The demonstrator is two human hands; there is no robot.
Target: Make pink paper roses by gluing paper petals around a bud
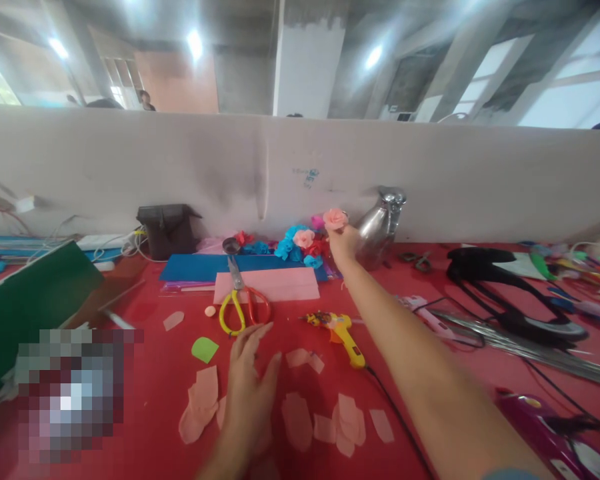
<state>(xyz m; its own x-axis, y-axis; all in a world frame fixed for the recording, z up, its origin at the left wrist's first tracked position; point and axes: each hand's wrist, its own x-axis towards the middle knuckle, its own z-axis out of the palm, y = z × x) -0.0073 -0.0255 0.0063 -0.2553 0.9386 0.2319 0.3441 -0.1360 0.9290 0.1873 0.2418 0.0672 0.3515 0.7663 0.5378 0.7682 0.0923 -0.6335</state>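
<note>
My right hand (345, 244) reaches to the back of the table, closed on a pink paper flower (335, 219). Just left of it lies a bunch of blue, red and pink paper flowers (291, 248). My left hand (249, 373) hovers low over the front middle, fingers stretched and thumb apart, holding nothing. Right beyond its fingertips are scissors (237, 285) with one yellow and one red handle, resting partly on a pink sheet (293, 285). Cut pink petal pieces (297, 421) lie around it. Between my hands is a yellow glue gun (344, 335).
A metal jug (379, 230) stands beside my right hand. A dark pouch (166, 230) leans on the white partition (205, 167). Green board (40, 307) is at left. On the right are a black stand (510, 293), wire rods (540, 350) and a purple device (545, 433).
</note>
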